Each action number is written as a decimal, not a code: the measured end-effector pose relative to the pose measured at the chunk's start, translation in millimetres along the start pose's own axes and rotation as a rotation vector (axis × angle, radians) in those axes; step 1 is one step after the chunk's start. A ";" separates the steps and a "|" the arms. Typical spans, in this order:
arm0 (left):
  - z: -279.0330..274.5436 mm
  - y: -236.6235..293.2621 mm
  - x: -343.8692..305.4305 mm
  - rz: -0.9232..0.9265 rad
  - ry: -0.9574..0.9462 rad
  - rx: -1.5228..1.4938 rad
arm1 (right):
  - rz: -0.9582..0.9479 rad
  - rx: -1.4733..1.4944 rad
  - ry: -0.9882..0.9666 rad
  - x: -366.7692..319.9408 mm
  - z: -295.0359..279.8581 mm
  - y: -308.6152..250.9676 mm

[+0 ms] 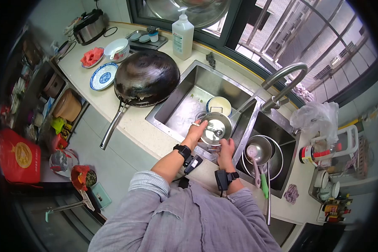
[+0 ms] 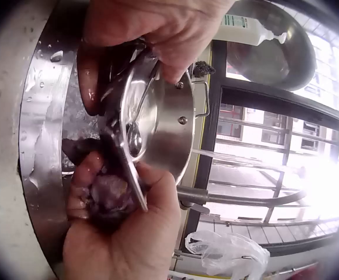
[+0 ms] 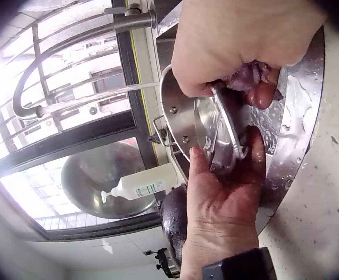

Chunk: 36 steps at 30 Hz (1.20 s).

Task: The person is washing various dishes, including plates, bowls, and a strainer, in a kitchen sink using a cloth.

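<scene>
A small steel pot (image 1: 216, 130) with wire loop handles is tilted over the left sink basin (image 1: 184, 110). My left hand (image 1: 196, 132) grips its rim from the left, thumb on the inside, as the left wrist view shows. My right hand (image 1: 226, 152) pinches the near rim, with a wet purple cloth (image 2: 112, 195) bunched in its fingers against the outside of the pot. Bright reflections fill the pot's inside. Behind the pot, a cream-coloured bowl (image 1: 221, 103) sits in the basin. Water (image 1: 244, 105) runs from the curved faucet (image 1: 287, 69) beside them.
The right basin holds a steel pan (image 1: 260, 150), a pink ladle (image 1: 256, 168) and a green-handled utensil (image 1: 264, 187). An upturned wok (image 1: 147, 80) lies left of the sink, its handle jutting past the counter. A pump bottle (image 1: 182, 38) stands behind.
</scene>
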State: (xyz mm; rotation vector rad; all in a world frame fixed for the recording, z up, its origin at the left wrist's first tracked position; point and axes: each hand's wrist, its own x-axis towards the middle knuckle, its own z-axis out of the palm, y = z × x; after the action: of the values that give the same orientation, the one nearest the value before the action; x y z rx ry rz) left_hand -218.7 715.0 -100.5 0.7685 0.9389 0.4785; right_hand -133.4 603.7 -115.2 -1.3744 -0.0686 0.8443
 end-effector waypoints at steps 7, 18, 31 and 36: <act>-4.5 -13.0 3.9 0.207 -0.025 0.062 | 0.095 0.097 0.019 3.5 -1.0 -5.4; 6.8 -12.2 -14.7 0.995 -0.269 0.982 | 0.154 -0.217 -0.055 21.1 -7.4 -56.0; 10.4 -2.7 1.2 0.731 -0.467 1.076 | 0.109 -0.216 -0.062 11.7 -2.1 -75.8; 15.4 23.5 2.0 0.036 -0.351 0.294 | -0.216 -0.105 -0.067 6.6 5.4 -78.9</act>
State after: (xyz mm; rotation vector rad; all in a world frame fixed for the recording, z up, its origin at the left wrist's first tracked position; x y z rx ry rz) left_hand -205.5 725.8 -78.0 1.0972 0.6735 0.2264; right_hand -93.1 615.2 -47.7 -1.4080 -0.3118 0.7134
